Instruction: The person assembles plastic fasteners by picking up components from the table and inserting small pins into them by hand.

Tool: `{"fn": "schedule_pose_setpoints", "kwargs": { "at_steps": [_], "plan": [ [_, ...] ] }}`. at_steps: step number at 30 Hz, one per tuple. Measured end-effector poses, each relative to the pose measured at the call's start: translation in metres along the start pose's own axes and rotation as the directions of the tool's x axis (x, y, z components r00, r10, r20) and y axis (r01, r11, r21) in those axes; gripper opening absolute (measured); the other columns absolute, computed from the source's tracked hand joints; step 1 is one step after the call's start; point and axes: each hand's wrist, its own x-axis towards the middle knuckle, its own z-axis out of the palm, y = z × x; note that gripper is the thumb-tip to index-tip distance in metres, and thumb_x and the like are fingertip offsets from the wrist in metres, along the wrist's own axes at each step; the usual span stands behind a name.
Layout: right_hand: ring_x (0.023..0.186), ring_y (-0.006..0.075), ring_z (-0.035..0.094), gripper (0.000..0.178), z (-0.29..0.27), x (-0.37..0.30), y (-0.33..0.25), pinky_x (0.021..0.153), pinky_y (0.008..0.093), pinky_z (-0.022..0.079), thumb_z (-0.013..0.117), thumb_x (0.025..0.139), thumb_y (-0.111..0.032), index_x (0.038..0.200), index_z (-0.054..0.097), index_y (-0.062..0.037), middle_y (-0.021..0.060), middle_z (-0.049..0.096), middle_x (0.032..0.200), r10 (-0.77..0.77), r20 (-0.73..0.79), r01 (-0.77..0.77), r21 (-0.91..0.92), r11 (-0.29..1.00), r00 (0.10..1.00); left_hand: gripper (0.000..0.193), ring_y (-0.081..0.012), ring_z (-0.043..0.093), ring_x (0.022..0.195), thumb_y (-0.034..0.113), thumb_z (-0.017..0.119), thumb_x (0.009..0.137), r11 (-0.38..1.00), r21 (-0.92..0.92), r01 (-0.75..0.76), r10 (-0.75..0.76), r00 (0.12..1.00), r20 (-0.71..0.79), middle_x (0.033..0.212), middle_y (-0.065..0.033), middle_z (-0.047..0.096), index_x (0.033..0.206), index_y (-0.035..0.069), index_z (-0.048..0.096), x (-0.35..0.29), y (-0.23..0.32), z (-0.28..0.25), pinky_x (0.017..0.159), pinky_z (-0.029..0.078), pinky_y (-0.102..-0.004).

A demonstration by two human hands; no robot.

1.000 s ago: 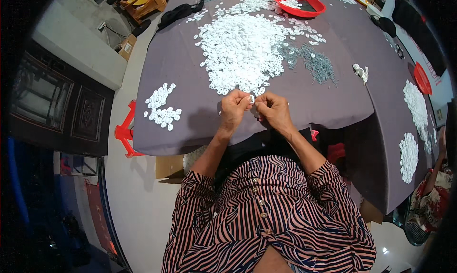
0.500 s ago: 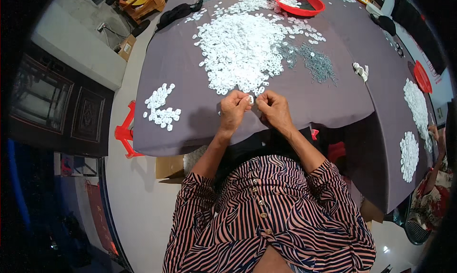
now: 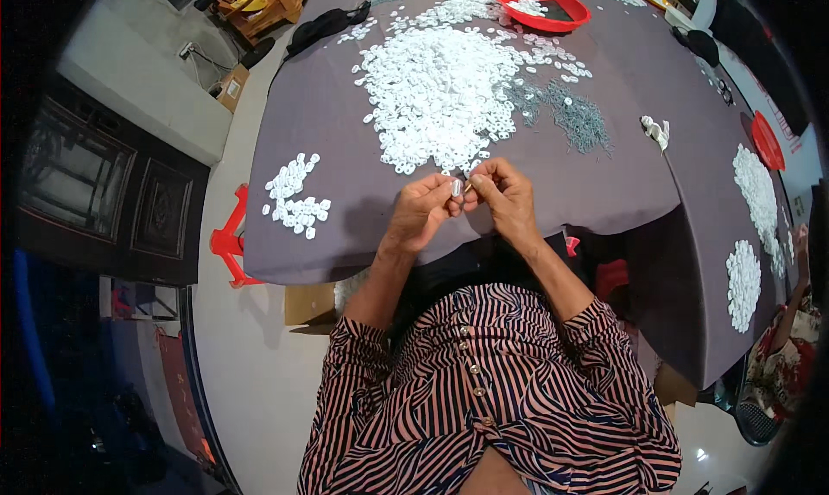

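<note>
My left hand (image 3: 419, 212) is closed, pinching a small white plastic piece (image 3: 457, 188) between thumb and fingertips. Close beside it, my right hand (image 3: 508, 203) is also closed in a pinch, with a thin, yellowish sliver showing at the fingertips; its kind is too small to tell. The fingertips of both hands nearly meet above the table's near edge. Just beyond them spreads a large heap of white plastic pieces (image 3: 440, 89). To its right lies a pile of thin grey nail-like pins (image 3: 579, 122). A smaller group of white pieces (image 3: 294, 193) lies to the left.
A red basin (image 3: 577, 22) with some white pieces stands at the far side of the grey-covered table (image 3: 622, 184). A crumpled white scrap (image 3: 656, 132) lies at right. Another person's hand (image 3: 801, 240) is by more white pieces (image 3: 744, 283). A red stool (image 3: 226, 240) stands at left.
My right hand has come up and closer to the left, and the yellowish sliver now shows at its fingertips. The white piece in my left hand has turned and sits slightly lower.
</note>
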Motion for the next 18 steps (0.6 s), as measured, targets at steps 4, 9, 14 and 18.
{"fn": "schedule_pose_setpoints", "kwargs": {
  "at_steps": [4, 9, 14, 18],
  "plan": [
    [0.048, 0.0060, 0.044, 0.008, 0.000, -0.001, 0.007, 0.043, 0.0183, 0.038, 0.041, 0.074, -0.006, 0.069, 0.042, 0.0002, 0.0025, 0.047, 0.059, -0.076, -0.001, 0.076, -0.050, 0.996, 0.997, 0.014, -0.0103, 0.041, 0.058, 0.011, 0.044, 0.073, 0.998, -0.064, 0.013, -0.014, 1.000, -0.007, 0.066, -0.0048, 0.044, 0.077, -0.003, 0.043, -0.001, -0.004, -0.001, 0.056, 0.034, -0.0218],
    [0.046, 0.0088, 0.043, 0.009, 0.002, -0.005, 0.000, 0.041, 0.0212, 0.035, 0.040, 0.073, -0.006, 0.067, 0.041, 0.0003, 0.0047, 0.044, 0.054, -0.173, 0.081, 0.191, -0.357, 0.915, 0.982, 0.014, -0.0103, 0.041, 0.057, 0.011, 0.045, 0.073, 0.996, -0.092, 0.005, -0.001, 0.999, 0.035, 0.066, -0.0055, 0.045, 0.077, -0.002, 0.044, -0.001, -0.006, -0.005, 0.054, 0.035, -0.0219],
    [0.045, 0.0093, 0.041, 0.009, 0.000, -0.011, -0.003, 0.042, 0.0207, 0.034, 0.042, 0.073, -0.008, 0.068, 0.041, -0.0010, 0.0039, 0.042, 0.055, -0.266, 0.107, 0.280, -0.549, 0.788, 0.958, 0.013, -0.0107, 0.042, 0.056, 0.010, 0.046, 0.072, 0.995, -0.099, 0.005, -0.003, 1.000, 0.016, 0.066, -0.0063, 0.047, 0.075, -0.002, 0.045, -0.003, -0.006, -0.007, 0.053, 0.035, -0.0218],
    [0.044, 0.0131, 0.042, 0.006, 0.002, -0.012, -0.002, 0.041, 0.0229, 0.033, 0.044, 0.071, -0.006, 0.067, 0.041, -0.0012, 0.0064, 0.042, 0.055, -0.373, 0.129, 0.373, -0.596, 0.711, 0.919, 0.012, -0.0107, 0.042, 0.055, 0.010, 0.048, 0.071, 0.994, -0.105, -0.007, 0.006, 1.000, -0.013, 0.066, -0.0064, 0.047, 0.074, -0.001, 0.046, -0.004, -0.006, -0.005, 0.053, 0.036, -0.0219]
  ]
}}
